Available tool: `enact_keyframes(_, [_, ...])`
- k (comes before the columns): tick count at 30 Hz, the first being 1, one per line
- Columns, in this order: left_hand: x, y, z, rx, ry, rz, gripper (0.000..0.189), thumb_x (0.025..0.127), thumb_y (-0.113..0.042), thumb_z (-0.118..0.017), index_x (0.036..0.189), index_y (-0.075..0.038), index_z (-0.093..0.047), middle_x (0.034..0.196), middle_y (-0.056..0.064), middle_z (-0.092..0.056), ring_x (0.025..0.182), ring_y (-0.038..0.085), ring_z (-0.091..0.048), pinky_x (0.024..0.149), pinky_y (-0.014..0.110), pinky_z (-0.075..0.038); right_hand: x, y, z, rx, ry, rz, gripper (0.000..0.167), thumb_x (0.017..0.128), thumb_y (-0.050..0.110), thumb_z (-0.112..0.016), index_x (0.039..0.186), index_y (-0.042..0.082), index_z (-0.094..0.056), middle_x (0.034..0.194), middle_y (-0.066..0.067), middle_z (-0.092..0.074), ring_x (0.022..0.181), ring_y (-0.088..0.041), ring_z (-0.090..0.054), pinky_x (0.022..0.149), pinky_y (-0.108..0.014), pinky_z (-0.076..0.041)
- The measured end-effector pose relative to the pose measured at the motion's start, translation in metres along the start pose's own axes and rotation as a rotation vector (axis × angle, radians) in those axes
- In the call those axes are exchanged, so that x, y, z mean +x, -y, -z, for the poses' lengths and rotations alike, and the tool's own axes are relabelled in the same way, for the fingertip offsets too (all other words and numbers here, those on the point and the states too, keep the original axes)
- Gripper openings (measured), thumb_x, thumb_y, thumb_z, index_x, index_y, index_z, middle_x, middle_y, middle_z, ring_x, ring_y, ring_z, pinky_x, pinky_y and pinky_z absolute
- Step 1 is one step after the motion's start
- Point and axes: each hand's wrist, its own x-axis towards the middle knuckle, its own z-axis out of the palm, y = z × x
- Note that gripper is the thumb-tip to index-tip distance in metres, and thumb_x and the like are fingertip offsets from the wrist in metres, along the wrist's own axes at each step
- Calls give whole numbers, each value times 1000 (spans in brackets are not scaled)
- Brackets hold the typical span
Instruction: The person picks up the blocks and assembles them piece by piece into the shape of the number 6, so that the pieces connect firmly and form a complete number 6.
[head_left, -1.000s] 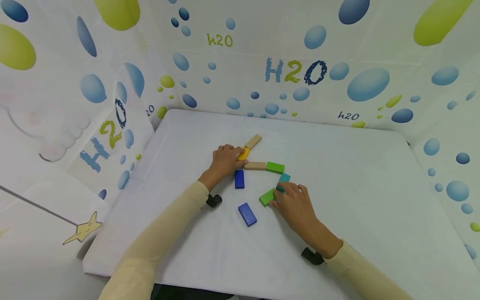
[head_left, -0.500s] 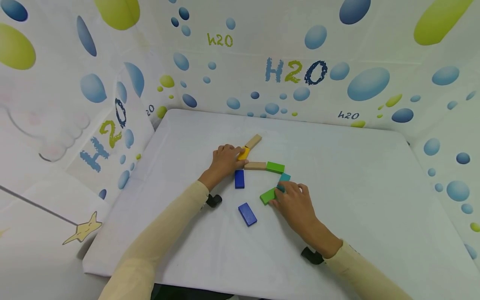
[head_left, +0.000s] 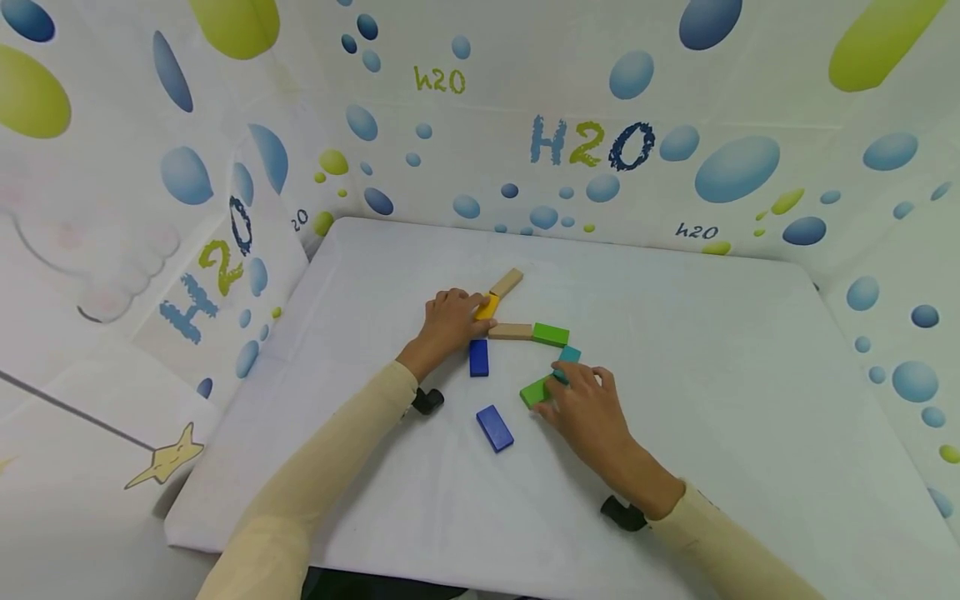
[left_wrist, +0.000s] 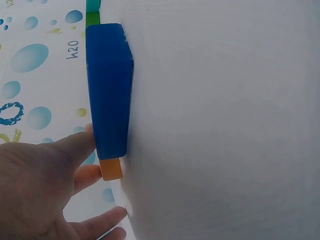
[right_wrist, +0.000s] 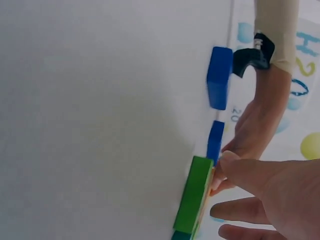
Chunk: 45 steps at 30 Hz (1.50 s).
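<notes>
In the head view my left hand [head_left: 450,321] pinches a yellow block [head_left: 489,307] between index finger and thumb. A tan block [head_left: 507,283] touches its upper end; another tan block [head_left: 512,332] lies by the thumb. My right hand [head_left: 592,408] rests at the end of a green block [head_left: 534,392], fingers loosely spread, the index near a teal block [head_left: 570,354] it partly covers. A second green block [head_left: 551,335] joins the teal one to the tan row. In the right wrist view, the thumb [right_wrist: 250,172] stands slightly apart from a green block [right_wrist: 194,192].
One blue block [head_left: 478,358] lies just below the left hand; another blue block [head_left: 495,429] lies nearer the front. White cloth covers the table [head_left: 750,400]. Patterned fabric [head_left: 480,150] rises behind it. Black wrist mounts [head_left: 624,512] hang by both sleeves.
The right thumb and index finger have spread apart a little, the index moving up toward the teal block. The green block has shifted slightly right and up against the teal one. The left hand is still.
</notes>
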Motion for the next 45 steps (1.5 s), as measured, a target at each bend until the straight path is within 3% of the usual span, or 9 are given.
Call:
enact_keyframes(8, [-2, 0, 2, -10, 4, -4, 59, 104, -53, -62, 154, -22, -56, 154, 19, -50, 142, 39, -42, 113, 56, -35, 0, 24, 8, 96, 89, 23, 41, 90, 53, -81, 111, 18, -82, 138, -9, -69, 133, -29, -60, 106, -60, -42])
enact_keyframes(14, [-2, 1, 1, -16, -4, -8, 58, 104, -52, -62, 153, -22, -56, 153, 19, -51, 141, 40, -43, 113, 57, -36, -1, 41, 7, 97, 106, 94, 47, 86, 61, -82, 103, 16, -84, 136, -8, -68, 132, -26, -59, 106, -61, -42])
enact_keyframes(19, [0, 0, -2, 0, 10, 1, 60, 104, -54, -61, 155, -23, -54, 154, 19, -50, 142, 39, -42, 114, 57, -35, -3, 49, 7, 86, 128, 95, 47, 84, 59, -84, 101, 15, -85, 137, -8, -68, 132, -26, -59, 108, -62, -39])
enact_keyframes(32, [-2, 1, 0, -17, -6, -4, 58, 104, -51, -63, 153, -21, -56, 152, 19, -51, 141, 38, -43, 113, 57, -35, 0, 55, 5, 51, 134, 76, 40, 88, 51, -83, 92, 12, -83, 135, -8, -66, 131, -25, -57, 109, -61, -37])
enact_keyframes(45, [-1, 1, 0, -5, 2, -1, 60, 104, -53, -62, 155, -22, -54, 154, 19, -50, 141, 39, -42, 114, 56, -34, 7, 48, 1, 48, 117, 88, 41, 88, 53, -83, 94, 13, -82, 137, -9, -63, 133, -26, -54, 105, -60, -39])
